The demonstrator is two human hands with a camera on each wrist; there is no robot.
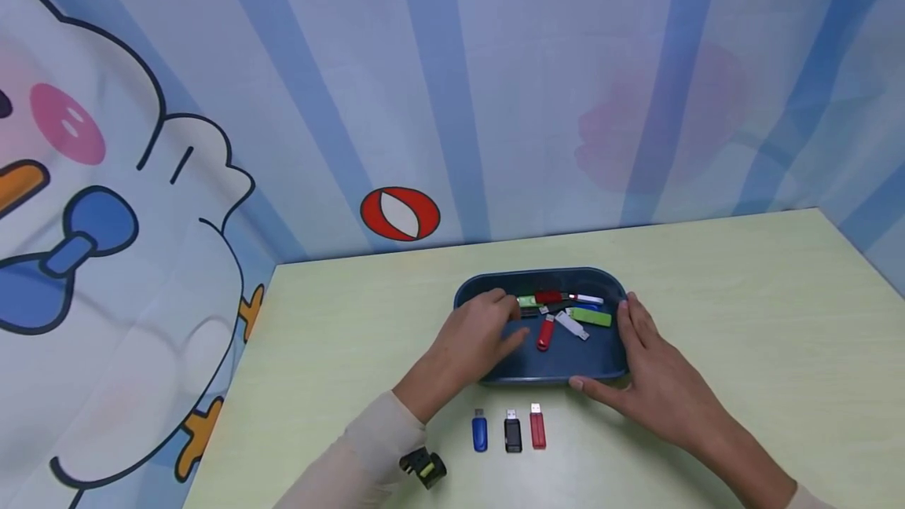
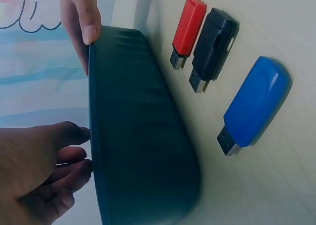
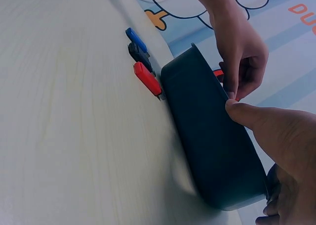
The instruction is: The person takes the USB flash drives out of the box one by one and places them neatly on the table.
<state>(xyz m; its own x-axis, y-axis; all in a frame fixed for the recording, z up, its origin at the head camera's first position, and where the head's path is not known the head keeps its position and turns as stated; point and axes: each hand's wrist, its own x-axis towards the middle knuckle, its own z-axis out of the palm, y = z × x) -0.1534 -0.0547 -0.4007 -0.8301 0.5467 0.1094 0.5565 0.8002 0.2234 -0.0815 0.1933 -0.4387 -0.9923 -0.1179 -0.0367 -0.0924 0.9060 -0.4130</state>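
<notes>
A dark blue tray holds several USB sticks, among them a red USB stick, a white USB stick and a green USB stick. My left hand reaches over the tray's left side, fingers bent loosely near the sticks, thumb apart from the index finger. Seen from the left wrist, its fingertips pass behind the tray's rim. Around the tray's right front corner my right hand grips, the thumb on the front rim and the fingers along the right side.
In front of the tray, a blue USB stick, a black USB stick and a red-bodied stick lie in a row, plugs towards the tray. The pale wooden table ends at a printed cloth backdrop.
</notes>
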